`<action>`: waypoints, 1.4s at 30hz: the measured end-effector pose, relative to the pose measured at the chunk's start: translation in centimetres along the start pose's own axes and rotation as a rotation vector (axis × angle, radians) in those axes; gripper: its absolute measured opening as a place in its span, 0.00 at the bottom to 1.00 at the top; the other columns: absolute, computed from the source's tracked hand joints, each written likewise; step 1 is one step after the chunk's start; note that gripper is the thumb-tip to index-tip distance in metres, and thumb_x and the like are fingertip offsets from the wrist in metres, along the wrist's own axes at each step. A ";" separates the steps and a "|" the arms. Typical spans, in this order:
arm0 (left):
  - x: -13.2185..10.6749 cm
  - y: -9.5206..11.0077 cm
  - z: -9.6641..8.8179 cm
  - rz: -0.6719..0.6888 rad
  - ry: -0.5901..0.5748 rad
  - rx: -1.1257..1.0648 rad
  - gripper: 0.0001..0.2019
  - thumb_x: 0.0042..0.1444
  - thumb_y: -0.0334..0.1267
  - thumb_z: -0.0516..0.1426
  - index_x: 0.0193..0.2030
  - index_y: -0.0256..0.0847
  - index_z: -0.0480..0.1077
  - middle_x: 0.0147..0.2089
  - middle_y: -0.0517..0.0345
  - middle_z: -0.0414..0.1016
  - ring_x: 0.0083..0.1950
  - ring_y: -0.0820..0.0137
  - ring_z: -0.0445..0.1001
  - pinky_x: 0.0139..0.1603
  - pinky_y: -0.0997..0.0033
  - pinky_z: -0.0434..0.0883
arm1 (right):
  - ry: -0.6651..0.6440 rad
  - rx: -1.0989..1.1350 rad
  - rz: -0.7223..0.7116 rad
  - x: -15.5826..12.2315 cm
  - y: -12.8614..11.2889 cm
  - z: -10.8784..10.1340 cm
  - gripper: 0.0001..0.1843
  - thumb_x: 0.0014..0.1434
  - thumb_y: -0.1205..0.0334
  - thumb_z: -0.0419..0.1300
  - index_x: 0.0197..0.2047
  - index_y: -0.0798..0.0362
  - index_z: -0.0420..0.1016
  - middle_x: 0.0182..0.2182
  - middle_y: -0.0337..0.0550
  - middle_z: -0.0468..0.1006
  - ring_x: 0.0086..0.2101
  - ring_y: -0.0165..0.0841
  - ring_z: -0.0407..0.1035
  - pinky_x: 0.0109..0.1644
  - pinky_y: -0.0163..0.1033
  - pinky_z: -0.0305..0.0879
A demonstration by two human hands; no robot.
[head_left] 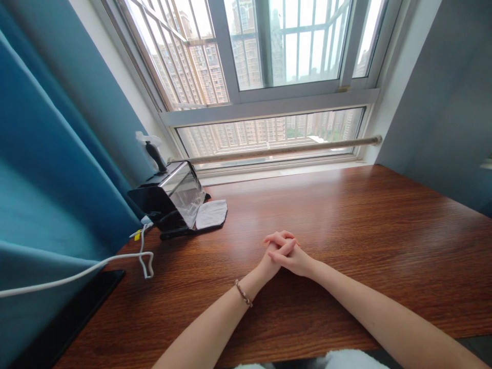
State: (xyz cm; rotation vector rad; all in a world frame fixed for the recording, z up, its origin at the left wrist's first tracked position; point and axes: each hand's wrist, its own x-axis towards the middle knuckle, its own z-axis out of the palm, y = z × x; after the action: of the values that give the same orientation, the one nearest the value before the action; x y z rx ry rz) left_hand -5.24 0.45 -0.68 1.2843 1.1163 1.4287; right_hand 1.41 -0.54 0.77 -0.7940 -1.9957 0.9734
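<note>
My left hand (270,260) and my right hand (299,260) are clasped together, their fingers interlaced. Both are closed on each other, and no object shows between them; the palms are hidden. They rest at the near middle of the brown wooden desk (346,225). Around my left wrist is a beaded bracelet (243,293).
Left of my hands stands a black device with a clear cover (180,192) and a white pad (211,214) at its front. A white cable (88,269) runs past a dark flat panel (84,318). Blue curtains (49,154) hang at left; a window rail (284,151) crosses behind.
</note>
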 end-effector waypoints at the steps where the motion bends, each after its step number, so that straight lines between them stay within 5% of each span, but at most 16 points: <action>1: 0.0 0.2 -0.2 -0.033 -0.048 0.037 0.12 0.48 0.45 0.51 0.25 0.38 0.63 0.22 0.58 0.57 0.25 0.72 0.62 0.24 0.76 0.63 | -0.001 -0.001 0.001 0.0 0.0 0.0 0.17 0.56 0.63 0.53 0.49 0.50 0.63 0.39 0.42 0.65 0.42 0.33 0.62 0.46 0.39 0.60; 18: 0.4 -0.2 -1.7 -0.107 -0.248 0.112 0.08 0.46 0.40 0.50 0.27 0.37 0.63 0.28 0.55 0.63 0.32 0.69 0.66 0.32 0.73 0.66 | -0.006 0.007 0.005 0.0 -0.1 0.0 0.17 0.54 0.65 0.53 0.49 0.51 0.63 0.38 0.42 0.65 0.41 0.32 0.63 0.45 0.38 0.61; 30: 0.0 0.9 -2.1 -0.093 -0.198 0.128 0.07 0.44 0.40 0.53 0.28 0.39 0.64 0.27 0.55 0.64 0.32 0.67 0.66 0.33 0.73 0.67 | 0.004 0.002 -0.007 0.0 0.0 0.0 0.17 0.55 0.64 0.53 0.49 0.50 0.63 0.38 0.42 0.65 0.41 0.32 0.63 0.45 0.39 0.61; 39: 0.6 -1.5 -2.2 -0.040 -0.284 0.053 0.11 0.41 0.43 0.49 0.28 0.37 0.62 0.29 0.54 0.63 0.32 0.68 0.66 0.34 0.71 0.66 | 0.005 0.003 -0.010 0.0 0.1 0.0 0.17 0.54 0.64 0.53 0.49 0.51 0.63 0.38 0.42 0.65 0.41 0.32 0.63 0.45 0.38 0.61; 42: 0.6 -1.9 -1.8 -0.040 -0.226 0.078 0.11 0.43 0.44 0.50 0.28 0.38 0.63 0.29 0.55 0.63 0.33 0.68 0.66 0.34 0.72 0.66 | 0.006 -0.003 -0.007 0.0 0.0 0.0 0.17 0.55 0.65 0.53 0.49 0.51 0.63 0.38 0.42 0.65 0.41 0.32 0.63 0.45 0.38 0.61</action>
State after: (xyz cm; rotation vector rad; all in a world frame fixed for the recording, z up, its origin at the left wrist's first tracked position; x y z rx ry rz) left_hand -7.02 1.32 -2.55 1.4314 1.0464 1.1873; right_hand 1.37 -0.52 0.77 -0.7909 -1.9940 0.9629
